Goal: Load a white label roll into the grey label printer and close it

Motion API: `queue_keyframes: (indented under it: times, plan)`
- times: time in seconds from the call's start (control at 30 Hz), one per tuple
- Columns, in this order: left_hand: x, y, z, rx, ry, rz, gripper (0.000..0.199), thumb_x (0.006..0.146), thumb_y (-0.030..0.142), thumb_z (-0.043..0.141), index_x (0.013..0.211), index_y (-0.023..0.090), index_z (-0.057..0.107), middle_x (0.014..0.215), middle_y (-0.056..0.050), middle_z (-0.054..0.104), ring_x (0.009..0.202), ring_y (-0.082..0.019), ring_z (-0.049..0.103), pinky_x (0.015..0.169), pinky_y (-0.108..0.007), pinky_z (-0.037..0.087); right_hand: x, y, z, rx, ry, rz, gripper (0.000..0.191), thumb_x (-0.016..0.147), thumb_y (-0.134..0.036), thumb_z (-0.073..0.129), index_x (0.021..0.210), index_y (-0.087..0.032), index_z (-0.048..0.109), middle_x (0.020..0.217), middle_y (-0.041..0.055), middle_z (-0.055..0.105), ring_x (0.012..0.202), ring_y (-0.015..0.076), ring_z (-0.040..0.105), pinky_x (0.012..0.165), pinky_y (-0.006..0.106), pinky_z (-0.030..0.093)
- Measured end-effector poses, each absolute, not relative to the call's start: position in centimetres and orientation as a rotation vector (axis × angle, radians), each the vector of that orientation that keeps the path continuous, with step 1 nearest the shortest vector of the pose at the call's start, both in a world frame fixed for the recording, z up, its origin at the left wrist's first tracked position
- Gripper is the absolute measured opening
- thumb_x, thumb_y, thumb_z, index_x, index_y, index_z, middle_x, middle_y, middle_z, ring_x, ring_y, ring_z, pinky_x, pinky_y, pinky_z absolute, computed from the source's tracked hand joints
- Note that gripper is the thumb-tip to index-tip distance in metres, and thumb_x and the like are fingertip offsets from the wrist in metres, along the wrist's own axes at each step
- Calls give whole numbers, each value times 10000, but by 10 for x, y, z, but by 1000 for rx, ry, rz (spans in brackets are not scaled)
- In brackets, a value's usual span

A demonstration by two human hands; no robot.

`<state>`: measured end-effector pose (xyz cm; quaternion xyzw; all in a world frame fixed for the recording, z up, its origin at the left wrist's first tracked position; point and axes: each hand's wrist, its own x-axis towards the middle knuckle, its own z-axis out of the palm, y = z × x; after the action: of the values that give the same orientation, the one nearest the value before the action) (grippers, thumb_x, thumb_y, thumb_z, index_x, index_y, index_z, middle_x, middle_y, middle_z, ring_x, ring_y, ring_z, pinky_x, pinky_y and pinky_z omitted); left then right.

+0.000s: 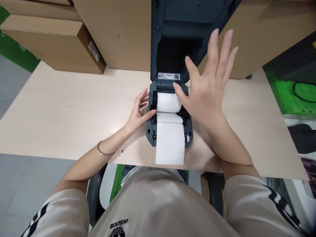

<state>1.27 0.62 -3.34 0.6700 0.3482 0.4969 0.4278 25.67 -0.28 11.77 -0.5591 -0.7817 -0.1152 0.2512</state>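
Observation:
A dark blue-grey label printer (151, 133) stands on the table with its lid (187, 29) raised. Inside it lies a roll of white labels (169, 102), and a strip of label paper (170, 144) runs out over the front toward the table edge. My left hand (141, 110) rests at the printer's left side, fingers apart, its thumb at the inner edge beside the roll. Above the printer's right side is my right hand (209, 79), fingers spread, in front of part of the lid. Neither hand holds anything.
Cardboard boxes (49, 42) stand at the back left, and a large cardboard box (123, 36) rises behind the printer. The pale wooden table (74, 108) ends close to my body. A black cable (300, 93) lies on a green surface at the right.

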Motion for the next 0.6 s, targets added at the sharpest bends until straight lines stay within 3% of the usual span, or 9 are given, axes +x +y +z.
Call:
queue_keyframes:
  times: [0.1,0.2,0.4,0.47,0.6]
  plan:
    - [12,7,-34,1680,853,1229,892,899,622,806,1636,449,333,1687,-74,476,1466,-313,559,1200,-490,477,253,-11,120,-1494,-2446,-145,613,1005,-422,570,1497,-61,631,1612,245,544,1540,477,454,1215,674,399]
    - [13,7,-34,1684,856,1250,811,917,607,791,1588,400,385,1682,-101,475,1467,-323,562,1165,-488,509,248,-10,111,-1439,-2729,72,619,970,-358,611,1496,-31,616,1480,231,658,1337,420,631,1113,561,503]
    - [17,3,-28,1692,908,1308,635,936,507,764,1464,347,452,1601,-98,546,1413,-310,614,1121,-491,579,241,4,89,-1519,-2769,-22,731,913,-261,673,1572,6,504,1458,253,661,1259,393,655,1058,487,470]
    - [19,2,-26,1689,915,1325,595,927,455,757,1431,342,460,1574,-92,568,1393,-301,634,1105,-493,599,240,10,86,-1521,-2787,-43,734,884,-284,705,1535,8,533,1395,246,694,1212,388,674,1032,473,468]
    - [21,0,-24,1673,928,1348,548,913,399,748,1374,328,461,1545,-98,594,1375,-289,655,1065,-479,631,241,14,90,-1463,-2808,-158,561,839,-313,686,1332,-47,664,1239,199,750,1105,384,697,978,480,486]
